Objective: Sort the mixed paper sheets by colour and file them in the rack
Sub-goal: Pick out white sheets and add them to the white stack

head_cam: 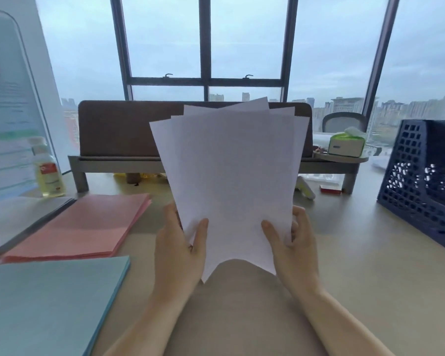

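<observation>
Both hands hold up a fanned bunch of white sheets (229,170) above the middle of the desk. My left hand (180,250) grips the lower left edge, thumb on the front. My right hand (290,242) grips the lower right edge, thumb in front and fingers curled behind. The sheets' top edges are uneven and splayed. A pink stack (85,224) lies flat on the desk at left. A blue-green stack (49,304) lies at the near left corner. The dark blue mesh rack (421,186) stands at the right; its compartments look dark inside.
A desk shelf with a brown screen (118,129) runs across the back. A bottle of yellow liquid (48,173) stands at back left beside a standing sign (8,104). A tissue box (346,143) sits on the shelf's right end. A small red box (330,190) lies under it.
</observation>
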Demonstrator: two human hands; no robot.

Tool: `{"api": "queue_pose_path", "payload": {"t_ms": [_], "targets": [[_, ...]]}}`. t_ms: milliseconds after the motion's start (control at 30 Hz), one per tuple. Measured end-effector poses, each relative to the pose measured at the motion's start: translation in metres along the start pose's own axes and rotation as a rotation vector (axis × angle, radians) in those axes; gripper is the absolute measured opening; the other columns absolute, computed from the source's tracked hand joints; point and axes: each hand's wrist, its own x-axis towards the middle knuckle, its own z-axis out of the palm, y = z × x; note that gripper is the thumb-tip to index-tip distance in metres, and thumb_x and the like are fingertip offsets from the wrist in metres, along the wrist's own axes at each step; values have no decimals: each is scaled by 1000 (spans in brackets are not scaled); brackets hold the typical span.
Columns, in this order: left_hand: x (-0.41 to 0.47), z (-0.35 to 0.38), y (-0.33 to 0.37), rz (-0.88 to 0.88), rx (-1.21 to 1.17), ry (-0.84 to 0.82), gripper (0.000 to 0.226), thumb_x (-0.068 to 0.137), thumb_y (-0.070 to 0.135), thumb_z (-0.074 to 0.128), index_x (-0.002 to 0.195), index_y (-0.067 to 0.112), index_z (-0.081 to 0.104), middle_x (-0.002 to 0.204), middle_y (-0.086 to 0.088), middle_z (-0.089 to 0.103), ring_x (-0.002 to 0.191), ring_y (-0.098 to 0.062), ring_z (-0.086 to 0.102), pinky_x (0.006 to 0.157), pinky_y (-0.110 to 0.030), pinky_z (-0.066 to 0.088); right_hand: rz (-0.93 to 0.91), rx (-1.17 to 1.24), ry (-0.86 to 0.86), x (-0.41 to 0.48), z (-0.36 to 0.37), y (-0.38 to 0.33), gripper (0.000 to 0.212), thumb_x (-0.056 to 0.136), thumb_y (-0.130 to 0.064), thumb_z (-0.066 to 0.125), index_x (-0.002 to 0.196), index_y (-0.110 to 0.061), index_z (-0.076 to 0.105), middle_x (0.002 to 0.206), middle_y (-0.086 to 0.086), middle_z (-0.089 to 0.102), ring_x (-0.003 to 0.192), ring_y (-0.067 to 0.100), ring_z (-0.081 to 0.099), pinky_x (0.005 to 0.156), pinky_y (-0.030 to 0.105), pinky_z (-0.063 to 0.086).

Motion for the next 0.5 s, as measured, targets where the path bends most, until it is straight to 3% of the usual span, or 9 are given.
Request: {"api": "queue_pose_path", "payload": {"t_ms": [200, 333, 400, 500], "targets": [[1, 3, 8, 2, -78, -65, 55, 103, 30, 51, 151, 37, 24, 133, 47, 39, 118, 25, 45, 88, 3, 38, -30, -73, -10, 0, -6, -4, 17, 85, -30, 76, 98, -31, 65, 90, -21, 73, 80, 0, 70, 72, 30, 58], [1, 1, 16, 19, -84, -95, 72, 100, 44, 49, 158, 41, 7, 157, 24, 31, 141, 1, 36, 110, -25, 36, -9, -22, -9, 0, -6, -3, 24, 85, -32, 77, 103, -33, 61, 94, -22, 72, 86, 0, 70, 77, 32, 59], [-1, 1, 20, -4, -128, -102, 69, 99, 46, 52, 156, 42, 12, 152, 28, 37, 137, 3, 41, 107, -19, 39, 10, 15, -3, 1, -6, -1, 27, 87, -31, 75, 106, -33, 56, 96, -19, 73, 88, 3, 71, 80, 38, 59], [-6, 4, 20, -138, -202, -87, 43, 103, 38, 49, 135, 59, 30, 124, 45, 52, 114, 22, 50, 82, 3, 39, -2, -3, -40, 0, -2, 3, 15, 93, -26, 67, 104, -30, 57, 97, -15, 72, 90, 6, 70, 83, 43, 57]]}}
